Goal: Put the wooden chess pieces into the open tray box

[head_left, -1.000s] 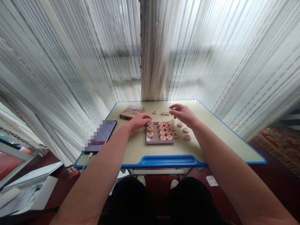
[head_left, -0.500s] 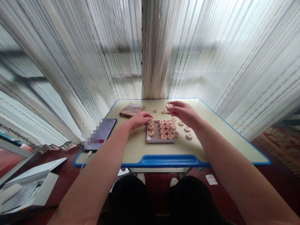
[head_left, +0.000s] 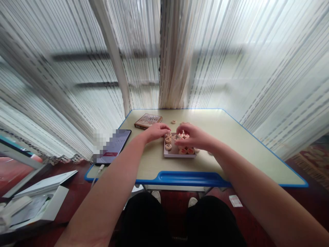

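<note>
A shallow white tray sits in the middle of the desk and holds several round wooden chess pieces with red or black characters. My left hand rests on the tray's far left corner, fingers curled against the rim. My right hand reaches over the tray from the right, fingertips pinched on a wooden piece just above the upper rows. The hand hides most of the loose pieces beside the tray. One loose piece lies farther back.
A brown box lid lies at the desk's back left. A phone with a cable lies on the left edge. The desk has a blue front rim. Striped curtains hang close behind. An open white box sits on the floor, left.
My right hand came down and leftward from the loose pieces at the back, carrying a piece over the tray. The left hand stayed at the tray's corner. The camera shifted a little.
</note>
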Tool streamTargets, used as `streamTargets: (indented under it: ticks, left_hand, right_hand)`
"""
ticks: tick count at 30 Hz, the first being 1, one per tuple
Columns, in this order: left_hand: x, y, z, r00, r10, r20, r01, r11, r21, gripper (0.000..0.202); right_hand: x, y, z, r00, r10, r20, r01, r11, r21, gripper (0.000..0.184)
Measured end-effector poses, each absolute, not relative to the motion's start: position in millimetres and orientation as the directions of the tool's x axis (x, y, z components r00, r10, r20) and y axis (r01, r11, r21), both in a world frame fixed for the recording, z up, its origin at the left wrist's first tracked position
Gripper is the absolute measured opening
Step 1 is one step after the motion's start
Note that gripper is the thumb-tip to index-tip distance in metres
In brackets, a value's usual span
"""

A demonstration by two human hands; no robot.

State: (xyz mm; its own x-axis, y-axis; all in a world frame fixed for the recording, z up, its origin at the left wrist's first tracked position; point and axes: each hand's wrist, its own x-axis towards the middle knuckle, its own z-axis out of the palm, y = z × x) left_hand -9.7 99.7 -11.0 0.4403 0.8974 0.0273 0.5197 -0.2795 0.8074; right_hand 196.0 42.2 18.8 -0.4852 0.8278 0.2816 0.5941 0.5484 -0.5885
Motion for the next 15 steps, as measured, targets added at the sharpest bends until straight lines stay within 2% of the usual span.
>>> streamTargets:
  ticks: [3,6,10,15]
  left_hand:
    - [-9.4,99.5,-9.4,0.448,0.894,0.020,0.537,-0.288,0.793,0.029]
    - [-8.6,99.6,-8.5,0.455,0.891,0.010,0.553,-0.291,0.781,0.030]
    - [-7.2,99.2,-6.8,0.482,0.876,0.002,0.550,-0.304,0.778,0.031]
    - [-5.8,99.4,-5.8,0.486,0.874,-0.012,0.554,-0.298,0.777,0.031]
  right_hand:
    - [184.4,37.4,10.8,-0.582,0.750,0.315,0.644,0.661,-0.385,0.026]
    - [175.9,34.5,6.8,-0.607,0.720,0.336,0.674,0.690,-0.264,0.028]
    - [169.2,34.0,4.8,-0.618,0.704,0.349,0.698,0.696,-0.168,0.027]
    - [168.2,35.2,2.5,-0.611,0.727,0.312,0.730,0.670,-0.131,0.024]
